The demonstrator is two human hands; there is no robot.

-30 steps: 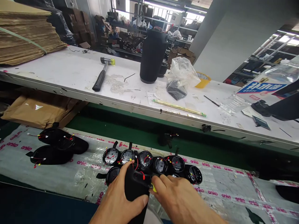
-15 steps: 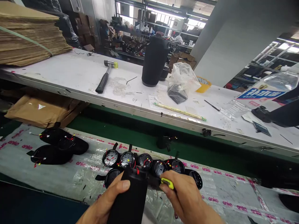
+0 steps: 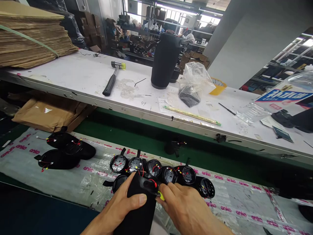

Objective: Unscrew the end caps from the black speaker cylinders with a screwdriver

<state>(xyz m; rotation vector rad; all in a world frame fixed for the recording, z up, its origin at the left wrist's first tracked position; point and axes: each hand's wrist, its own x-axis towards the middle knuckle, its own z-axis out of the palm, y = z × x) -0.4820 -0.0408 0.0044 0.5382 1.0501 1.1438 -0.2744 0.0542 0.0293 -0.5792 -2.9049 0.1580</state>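
Observation:
My left hand (image 3: 128, 204) wraps round a black cylindrical speaker housing (image 3: 138, 212), its thumb lying across the side. The open upper end is tilted away from me, and a red wire (image 3: 154, 183) shows at its rim. In my right hand (image 3: 182, 202) is a yellow utility knife (image 3: 161, 195), pressed to the right of that rim; the fingers hide most of it, and no blade can be made out. Just beyond my hands, several similar black housings (image 3: 154, 168) stand in rows with wires coming out of their tops.
More black housings (image 3: 58, 160) lie at the left on the plastic-covered surface (image 3: 93, 182). The white shelf (image 3: 88, 78) above carries a mallet (image 3: 111, 81), a tall black cylinder (image 3: 165, 62), a plastic bag (image 3: 195, 78), a large clear bottle (image 3: 281, 94) and stacked cardboard (image 3: 31, 39).
My right hand has moved left, close against the rim of the housing, with the knife now mostly covered by fingers. The housing has turned slightly, showing more of its open end.

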